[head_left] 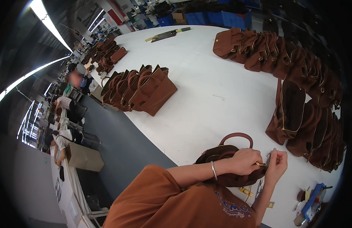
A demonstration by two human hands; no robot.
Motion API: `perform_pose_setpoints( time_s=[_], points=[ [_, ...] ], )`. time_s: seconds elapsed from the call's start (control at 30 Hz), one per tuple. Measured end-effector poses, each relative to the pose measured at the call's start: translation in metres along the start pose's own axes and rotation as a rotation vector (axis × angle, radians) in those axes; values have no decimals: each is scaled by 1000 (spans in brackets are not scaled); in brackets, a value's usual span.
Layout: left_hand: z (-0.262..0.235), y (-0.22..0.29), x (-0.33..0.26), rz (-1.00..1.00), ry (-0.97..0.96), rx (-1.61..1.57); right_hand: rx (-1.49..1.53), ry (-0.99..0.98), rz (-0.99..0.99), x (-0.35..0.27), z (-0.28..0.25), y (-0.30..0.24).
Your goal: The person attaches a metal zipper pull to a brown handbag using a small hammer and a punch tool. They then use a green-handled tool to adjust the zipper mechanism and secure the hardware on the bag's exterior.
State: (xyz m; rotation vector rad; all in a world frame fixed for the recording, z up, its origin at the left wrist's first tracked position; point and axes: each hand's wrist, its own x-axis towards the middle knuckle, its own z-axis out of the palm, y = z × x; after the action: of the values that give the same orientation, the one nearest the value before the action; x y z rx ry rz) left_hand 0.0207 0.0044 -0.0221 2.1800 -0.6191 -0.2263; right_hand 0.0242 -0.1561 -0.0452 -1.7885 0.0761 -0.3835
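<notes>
A brown handbag [207, 156] stands at the near edge of the white table, right in front of me, one rounded handle [237, 134] arching up. My left hand [245, 161], a silver bangle on its wrist, is closed at the bag's right end. A gold-coloured metal fitting [261, 164] of the bag sticks out from its fingers. Just to the right, my right hand [278, 163] is raised with thumb and fingers pinched together. Something small and thin shows at those fingertips, too small to name. Both hands hide much of the bag's right side.
A row of brown handbags [145, 93] stands on the table [198, 95] at left; many more [293, 110] line the right side. A blue tray [312, 201] with small tools lies near right. A yellow item [246, 191] lies by my body. Other people sit far left.
</notes>
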Motion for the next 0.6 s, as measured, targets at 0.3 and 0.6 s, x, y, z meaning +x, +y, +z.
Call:
perform_pose_setpoints(
  time_s=[0.3, 0.6],
  points=[
    [-4, -7, 5, -9, 3, -9, -151, -70, -8, -3, 8, 7],
    [-6, -3, 4, -40, -45, -27, -127, -156, 37, -26, -5, -15]
  ],
)
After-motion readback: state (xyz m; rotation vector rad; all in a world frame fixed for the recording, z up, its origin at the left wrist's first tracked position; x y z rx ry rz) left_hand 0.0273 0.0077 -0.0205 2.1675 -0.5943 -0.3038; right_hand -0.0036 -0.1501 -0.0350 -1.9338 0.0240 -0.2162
